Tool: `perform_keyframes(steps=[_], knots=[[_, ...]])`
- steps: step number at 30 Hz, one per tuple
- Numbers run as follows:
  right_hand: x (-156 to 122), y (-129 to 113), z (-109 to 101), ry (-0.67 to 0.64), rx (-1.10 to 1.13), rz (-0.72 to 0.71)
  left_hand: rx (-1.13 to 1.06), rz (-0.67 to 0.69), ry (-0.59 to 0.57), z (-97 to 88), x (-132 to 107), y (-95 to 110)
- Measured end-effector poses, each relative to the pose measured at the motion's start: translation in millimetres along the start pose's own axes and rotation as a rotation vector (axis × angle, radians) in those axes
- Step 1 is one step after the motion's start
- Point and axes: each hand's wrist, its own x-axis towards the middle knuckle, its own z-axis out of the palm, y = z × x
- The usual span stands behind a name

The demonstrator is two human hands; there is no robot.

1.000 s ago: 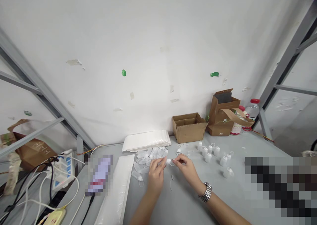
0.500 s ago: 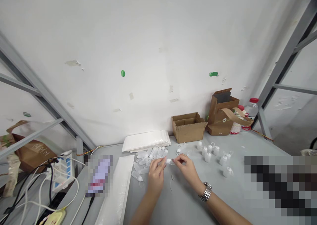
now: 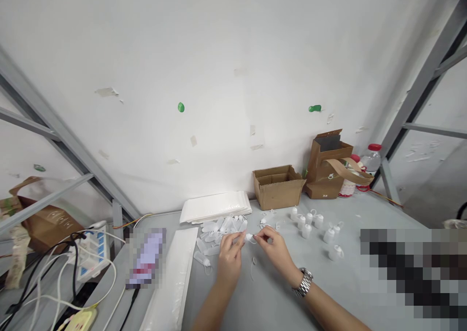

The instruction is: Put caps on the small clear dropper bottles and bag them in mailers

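Note:
Between my hands is a small white plastic dropper bottle (image 3: 249,237), its capped end showing and its body mostly hidden by fingers. My left hand (image 3: 230,252) is closed round the body. My right hand (image 3: 272,243), with a metal watch at the wrist, pinches at the cap end; a thin loop strap shows under its fingertips. Left of my left hand lies a pile of clear bottles (image 3: 213,228), and one separate capped bottle (image 3: 202,259) lies on its side. To the right several capped bottles (image 3: 306,231) stand upright. A loose cap strap (image 3: 253,268) lies just in front.
White padded envelopes (image 3: 215,205) lie at the back, with another stack (image 3: 173,277) at left. An open cardboard box (image 3: 279,195) and a brown paper bag (image 3: 323,175) stand against the wall. A blurred phone (image 3: 148,258), a power strip (image 3: 97,255) and cables occupy the left side.

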Motion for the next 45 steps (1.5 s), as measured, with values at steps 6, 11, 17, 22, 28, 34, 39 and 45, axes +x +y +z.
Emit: perform_keyframes(steps=[6, 11, 17, 22, 28, 34, 39, 45], knots=[[2, 2, 0, 0.022, 0.056, 0.02, 0.005, -0.081, 0.032, -1.2, 4, 4], [6, 2, -2, 0.011, 0.279, 0.16, -0.02, -0.165, 0.02, -1.9, 5, 5], [9, -5, -10, 0.014, 0.343, 0.187, -0.142, -0.3, -0.007, -0.5, 5, 5], [13, -4, -12, -0.013, 0.491, 0.304, -0.368, -0.536, -0.121, -0.7, 9, 9], [13, -3, -9, 0.006, 0.55, 0.38, -0.666, -0.646, -0.303, -4.6, 12, 18], [14, 3, -8, -0.011, 0.526, 0.35, -0.785, -0.687, -0.379, -11.0, 16, 31], [11, 7, -6, -0.001, 0.36, 0.243, -0.79, -0.704, -0.352, -11.5, 18, 30], [8, 11, -2, 0.008, 0.294, 0.215, -0.781, -0.716, -0.351, -11.4, 18, 29]])
